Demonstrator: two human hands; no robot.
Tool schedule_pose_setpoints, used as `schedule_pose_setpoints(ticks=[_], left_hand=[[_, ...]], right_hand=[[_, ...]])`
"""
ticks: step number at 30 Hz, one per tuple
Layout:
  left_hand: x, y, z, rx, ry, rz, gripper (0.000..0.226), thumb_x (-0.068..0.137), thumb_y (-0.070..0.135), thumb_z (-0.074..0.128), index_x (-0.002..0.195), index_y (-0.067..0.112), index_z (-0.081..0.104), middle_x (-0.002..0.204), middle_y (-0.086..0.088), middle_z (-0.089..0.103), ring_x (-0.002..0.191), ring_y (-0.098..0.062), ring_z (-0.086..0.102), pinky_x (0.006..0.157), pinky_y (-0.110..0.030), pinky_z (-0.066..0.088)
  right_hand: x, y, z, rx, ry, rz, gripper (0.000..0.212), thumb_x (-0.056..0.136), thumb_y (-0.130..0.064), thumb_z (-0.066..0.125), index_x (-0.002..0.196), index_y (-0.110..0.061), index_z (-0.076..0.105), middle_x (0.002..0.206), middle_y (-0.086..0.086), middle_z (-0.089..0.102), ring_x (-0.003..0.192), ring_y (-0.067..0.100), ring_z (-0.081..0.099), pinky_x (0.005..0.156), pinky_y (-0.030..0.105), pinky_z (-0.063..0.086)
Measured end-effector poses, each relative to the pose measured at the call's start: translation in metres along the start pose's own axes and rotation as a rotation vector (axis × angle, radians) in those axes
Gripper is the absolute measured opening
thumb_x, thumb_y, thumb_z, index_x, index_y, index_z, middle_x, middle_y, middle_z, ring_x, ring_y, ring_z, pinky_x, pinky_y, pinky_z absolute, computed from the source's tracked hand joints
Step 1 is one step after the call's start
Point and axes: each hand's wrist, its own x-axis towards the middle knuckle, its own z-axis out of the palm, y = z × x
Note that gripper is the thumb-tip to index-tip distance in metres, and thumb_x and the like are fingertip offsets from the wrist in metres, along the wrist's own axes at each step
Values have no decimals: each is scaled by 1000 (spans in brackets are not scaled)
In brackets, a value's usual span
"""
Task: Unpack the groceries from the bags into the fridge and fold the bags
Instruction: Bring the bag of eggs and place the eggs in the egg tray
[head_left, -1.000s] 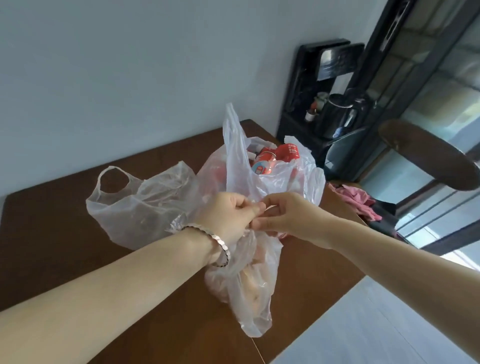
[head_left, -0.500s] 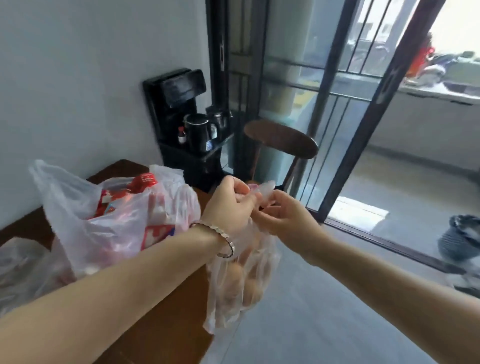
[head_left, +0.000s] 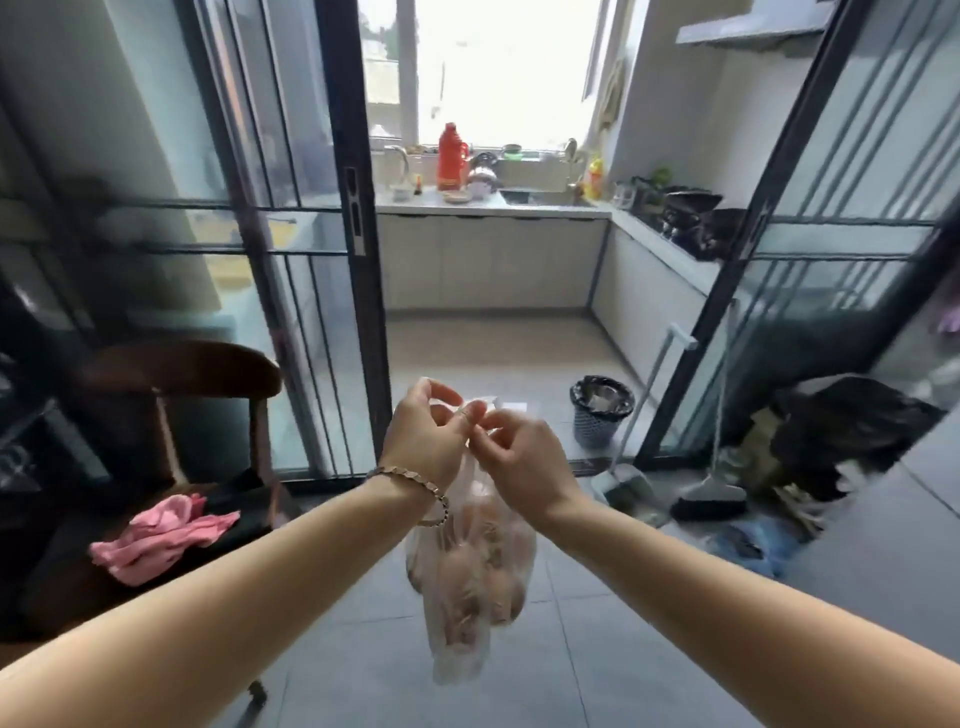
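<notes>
The person stood facing the kitchen doorway with both arms stretched out, and the bin just inside that doorway is the handiest mark to place things by.

The clear plastic bag hung in the air on the near side of the bin and a little to its left, above the tiled floor and touching nothing but the hands. Through the thin plastic I could see pale brown rounded things that looked like eggs, bunched in its lower half.

The left hand had its fingers curled, with thumb and forefinger nipping the gathered top of the bag. A metal bracelet sat on that wrist. The right hand was close against it, fingers likewise bent inward and the fingertips pinching the same bit of plastic at the neck. A scrap of the bag's top stuck up between the two hands.

Well to the left of the bin, and nearer to me, was a dark wooden chair with a pink cloth crumpled on its seat. Just to the right of the bin a dustpan and a broom rested on the floor. Far beyond the bin, under the bright window, ran the counter, and a red flask stood on it.
</notes>
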Motion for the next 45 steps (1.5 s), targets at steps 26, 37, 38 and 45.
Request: schedule_pose_setpoints(ticks=[26,37,38,45], left_hand=[[132,229,650,67,-1141,523,23,86,23,65,69,9,63,60,4,49,62,-16,50,57,-25,41],[88,339,883,-152,-1233,477,44,78,24,72,48,14,42,47,0,32,50,-15,29,48,-25,27],[85,351,905,-179,-1295,377,40,78,20,72,48,14,47,44,1,36,48,-14,33,47,-23,28],[78,392,1037,-459,-1674,-131,30,90,16,50,60,13,56,52,0,47,51,-17,40,49,-26,26]], right_hand=[[68,243,-562,-208,1108,558,35,97,-25,46,64,-16,49,60,-1,50,51,10,40,43,15,29],[49,323,-796,-375,1543,461,35,95,-24,46,77,3,59,77,19,64,74,31,56,68,40,44],[47,332,-821,-362,1578,476,32,95,-24,46,75,-3,59,77,17,64,76,31,57,67,38,43],[39,387,-936,-362,1685,535,37,100,-25,40,66,-10,43,64,5,49,70,26,46,59,33,25]])
